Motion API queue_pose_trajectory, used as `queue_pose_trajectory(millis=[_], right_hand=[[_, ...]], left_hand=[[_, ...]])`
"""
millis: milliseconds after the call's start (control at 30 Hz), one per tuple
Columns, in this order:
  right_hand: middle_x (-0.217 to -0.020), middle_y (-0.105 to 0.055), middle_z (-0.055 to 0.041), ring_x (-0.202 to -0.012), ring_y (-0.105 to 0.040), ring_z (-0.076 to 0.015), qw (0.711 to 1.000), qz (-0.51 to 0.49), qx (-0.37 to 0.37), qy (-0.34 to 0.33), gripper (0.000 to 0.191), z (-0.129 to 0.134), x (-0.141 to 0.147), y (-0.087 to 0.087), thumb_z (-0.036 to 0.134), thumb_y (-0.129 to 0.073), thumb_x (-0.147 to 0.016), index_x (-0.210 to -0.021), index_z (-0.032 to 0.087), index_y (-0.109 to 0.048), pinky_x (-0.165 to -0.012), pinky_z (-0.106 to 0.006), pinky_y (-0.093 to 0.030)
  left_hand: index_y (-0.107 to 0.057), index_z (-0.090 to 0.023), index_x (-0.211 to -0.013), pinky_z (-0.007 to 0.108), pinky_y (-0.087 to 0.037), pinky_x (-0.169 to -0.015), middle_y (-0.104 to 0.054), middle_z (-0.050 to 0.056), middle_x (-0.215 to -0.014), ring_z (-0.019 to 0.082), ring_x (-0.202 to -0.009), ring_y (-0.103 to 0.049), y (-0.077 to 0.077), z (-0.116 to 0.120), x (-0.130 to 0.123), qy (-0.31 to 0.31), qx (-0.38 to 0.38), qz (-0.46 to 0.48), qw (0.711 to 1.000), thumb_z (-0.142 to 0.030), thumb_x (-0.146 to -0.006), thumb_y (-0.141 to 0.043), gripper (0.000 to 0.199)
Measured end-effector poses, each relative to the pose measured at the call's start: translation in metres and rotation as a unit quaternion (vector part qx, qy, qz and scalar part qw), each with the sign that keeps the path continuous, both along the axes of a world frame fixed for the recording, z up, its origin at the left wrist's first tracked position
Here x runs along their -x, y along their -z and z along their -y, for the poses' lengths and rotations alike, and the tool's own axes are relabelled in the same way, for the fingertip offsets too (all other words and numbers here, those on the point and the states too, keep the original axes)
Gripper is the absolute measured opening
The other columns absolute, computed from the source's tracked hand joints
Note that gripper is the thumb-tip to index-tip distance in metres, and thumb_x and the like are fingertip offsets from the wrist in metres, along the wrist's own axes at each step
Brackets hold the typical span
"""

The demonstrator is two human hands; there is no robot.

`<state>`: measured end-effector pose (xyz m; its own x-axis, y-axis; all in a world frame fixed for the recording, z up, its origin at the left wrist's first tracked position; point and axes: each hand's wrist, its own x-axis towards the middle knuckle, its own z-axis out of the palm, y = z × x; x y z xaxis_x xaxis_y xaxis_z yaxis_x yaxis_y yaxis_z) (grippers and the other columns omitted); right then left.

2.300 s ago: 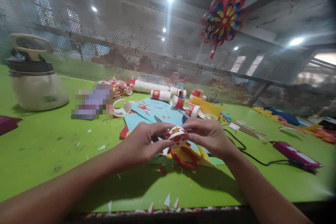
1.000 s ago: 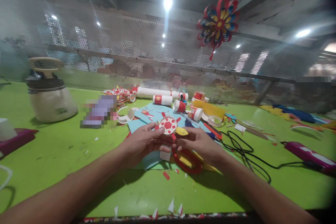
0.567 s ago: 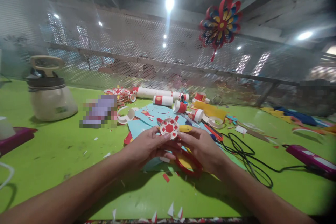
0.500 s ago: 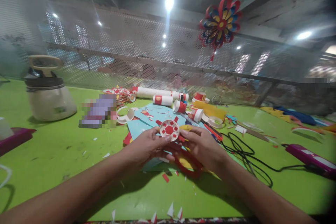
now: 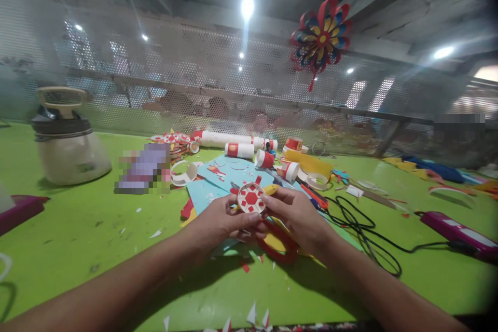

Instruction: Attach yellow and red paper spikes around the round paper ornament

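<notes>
Between my hands is a small paper turtle (image 5: 251, 197), made of a round white cup base with red patches, red limbs and a yellow piece at its right. My left hand (image 5: 221, 218) pinches its lower left rim, the thumb lying along the bottom edge. On the other side my right hand (image 5: 298, 212) grips the right edge by the yellow piece. Just below the hands lies a red ring-shaped piece (image 5: 286, 255) over yellow paper. Light blue paper sheets (image 5: 206, 179) spread behind the turtle. The fingers hide its underside.
Cut paper cups (image 5: 239, 150) and a roll of tape (image 5: 184, 174) lie beyond the hands. A black cord (image 5: 360, 223) runs right to a purple power strip (image 5: 455, 231). Left stand a beige jug (image 5: 72, 153) and a blurred-out flat object (image 5: 143, 166). Paper scraps (image 5: 252, 314) litter the green table's front.
The turtle has turned slightly in my hands, and the right fingers have shifted onto its right rim. The whole view has moved a little.
</notes>
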<state>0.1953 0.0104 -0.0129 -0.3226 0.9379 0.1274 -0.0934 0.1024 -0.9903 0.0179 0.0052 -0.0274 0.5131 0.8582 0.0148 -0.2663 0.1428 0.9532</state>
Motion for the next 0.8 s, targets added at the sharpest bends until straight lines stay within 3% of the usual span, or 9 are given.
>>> queue_pose_trajectory(millis=[200,367,433,533,633,800], right_hand=[[-0.073,-0.062,-0.0042,-0.066,-0.054,-0.0131,0.999,0.034,0.001,-0.035,0.020,-0.002,-0.010,-0.011,0.033,-0.069,-0.075,-0.074,0.014,-0.068,-0.069,-0.030,-0.044],[-0.074,-0.063,-0.0045,-0.070,-0.056,-0.0150,0.992,0.071,0.018,-0.098,0.018,0.000,-0.015,-0.016,0.032,-0.067,-0.077,-0.077,0.014,-0.069,-0.070,-0.031,-0.043],[-0.074,-0.063,-0.0043,-0.070,-0.057,-0.0153,0.992,0.074,0.008,-0.098,0.019,0.001,-0.016,-0.018,0.033,-0.067,-0.077,-0.076,0.014,-0.069,-0.071,-0.031,-0.043],[-0.074,-0.064,-0.0044,-0.073,-0.058,-0.0163,0.992,0.083,0.001,-0.099,0.020,0.000,-0.018,-0.019,0.034,-0.067,-0.076,-0.075,0.015,-0.069,-0.075,-0.032,-0.043],[-0.080,-0.065,-0.0051,-0.077,-0.059,-0.0177,0.993,0.070,0.016,-0.097,0.025,-0.002,-0.018,-0.019,0.033,-0.071,-0.073,-0.090,0.015,-0.068,-0.078,-0.034,-0.044],[-0.070,-0.060,-0.0005,-0.067,-0.058,-0.0159,0.998,0.061,0.022,-0.025,0.048,-0.006,-0.020,-0.015,0.030,-0.079,-0.065,-0.106,0.018,-0.058,-0.066,-0.031,-0.045]], left_hand=[[-0.063,-0.011,-0.102,0.033,-0.052,-0.074,-0.067,0.017,-0.097,0.021,-0.084,-0.064,-0.012,-0.001,0.013,0.006,0.048,0.060,0.997,-0.037,-0.083,-0.057,0.033],[-0.063,-0.009,-0.102,0.026,-0.052,-0.069,-0.067,0.014,-0.094,0.016,-0.077,-0.064,-0.010,-0.001,0.012,0.065,0.095,0.107,0.988,-0.029,-0.087,-0.053,0.027],[-0.064,-0.009,-0.100,0.023,-0.051,-0.068,-0.067,0.013,-0.094,0.014,-0.076,-0.063,-0.009,0.001,0.009,0.066,0.085,0.113,0.988,-0.026,-0.087,-0.054,0.023],[-0.063,-0.011,-0.105,0.028,-0.053,-0.074,-0.065,0.014,-0.101,0.016,-0.082,-0.064,-0.009,0.004,0.007,0.079,0.062,0.105,0.989,-0.027,-0.089,-0.051,0.026],[-0.063,-0.013,-0.108,0.031,-0.053,-0.074,-0.066,0.014,-0.102,0.017,-0.081,-0.064,-0.009,0.005,0.006,0.085,0.046,0.095,0.991,-0.029,-0.088,-0.051,0.027],[-0.067,-0.013,-0.099,0.031,-0.051,-0.074,-0.067,0.012,-0.096,0.017,-0.080,-0.063,-0.013,0.007,0.006,0.092,0.016,0.022,0.995,-0.033,-0.087,-0.053,0.027]])
